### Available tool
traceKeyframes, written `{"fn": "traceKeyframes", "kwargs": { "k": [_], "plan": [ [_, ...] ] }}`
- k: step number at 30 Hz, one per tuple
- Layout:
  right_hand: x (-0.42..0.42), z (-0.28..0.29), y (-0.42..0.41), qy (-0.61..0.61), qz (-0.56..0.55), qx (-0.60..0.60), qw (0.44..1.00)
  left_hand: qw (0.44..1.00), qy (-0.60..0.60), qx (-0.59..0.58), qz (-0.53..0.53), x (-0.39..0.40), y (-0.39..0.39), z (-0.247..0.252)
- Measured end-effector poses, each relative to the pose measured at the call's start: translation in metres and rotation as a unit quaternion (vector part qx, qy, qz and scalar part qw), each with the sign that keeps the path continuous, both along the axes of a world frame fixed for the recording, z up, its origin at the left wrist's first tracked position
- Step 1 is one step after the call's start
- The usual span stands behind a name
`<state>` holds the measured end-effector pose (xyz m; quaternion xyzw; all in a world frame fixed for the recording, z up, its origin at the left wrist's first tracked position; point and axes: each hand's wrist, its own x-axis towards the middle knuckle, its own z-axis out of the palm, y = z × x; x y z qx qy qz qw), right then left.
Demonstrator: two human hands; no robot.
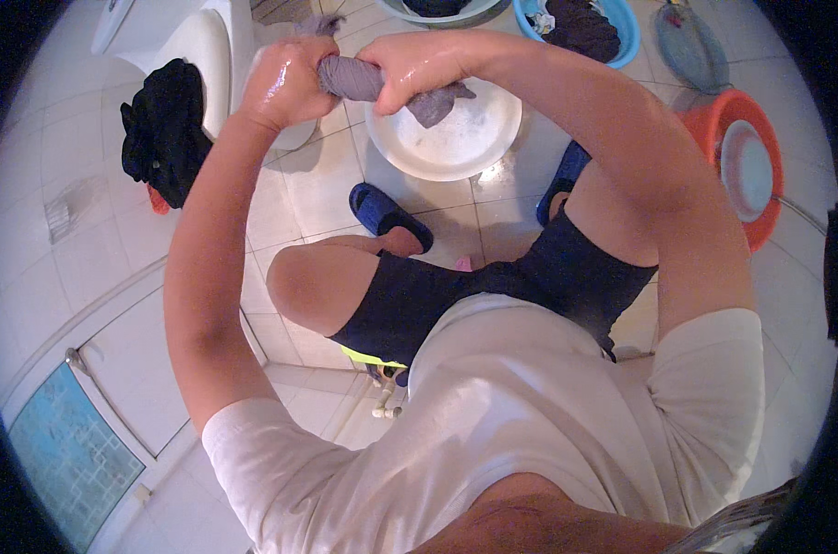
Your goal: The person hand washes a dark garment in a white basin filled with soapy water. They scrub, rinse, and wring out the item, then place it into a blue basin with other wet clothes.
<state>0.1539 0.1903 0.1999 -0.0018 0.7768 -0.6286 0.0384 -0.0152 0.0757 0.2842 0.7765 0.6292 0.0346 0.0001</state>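
A grey cloth (353,77), twisted tight into a roll, is stretched between my two wet hands. My left hand (291,82) grips one end, and a loose tuft of the cloth sticks out beyond it. Around the other end closes my right hand (419,66), with a crumpled tail of cloth hanging past the fist. Below the right hand stands a white basin (453,152) on the tiled floor; the hand and cloth hide part of its rim. What the basin holds is hard to make out.
Black clothing (166,131) drapes beside a white toilet (215,62) at left. A blue basin (630,52) with dark clothes and another basin (440,19) stand at the far side. To the right is an orange basin (772,180) with a smaller one inside. Blue slippers (384,211) flank the white basin.
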Motion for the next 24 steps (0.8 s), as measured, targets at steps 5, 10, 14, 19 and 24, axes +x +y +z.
{"fn": "traceKeyframes", "kwargs": {
  "k": [5, 10, 14, 19, 24],
  "plan": [
    [0.004, 0.010, -0.007, 0.053, -0.106, 0.219, 0.968, 0.957, -0.193, -0.102, 0.191, -0.014, -0.018, -0.046],
    [0.004, 0.019, 0.008, 0.004, -0.064, 0.390, 0.919, 0.832, -0.422, -0.122, 0.339, 0.012, -0.029, -0.074],
    [0.004, 0.028, 0.008, 0.015, -0.064, 0.400, 0.914, 0.643, -0.673, -0.090, 0.355, 0.032, -0.044, -0.107],
    [-0.006, 0.017, 0.019, 0.054, -0.085, 0.476, 0.874, 0.510, -0.784, -0.102, 0.339, 0.044, -0.035, -0.108],
    [-0.014, 0.012, 0.021, 0.101, -0.093, 0.491, 0.861, 0.388, -0.855, -0.111, 0.325, 0.050, -0.034, -0.109]
  ]
}}
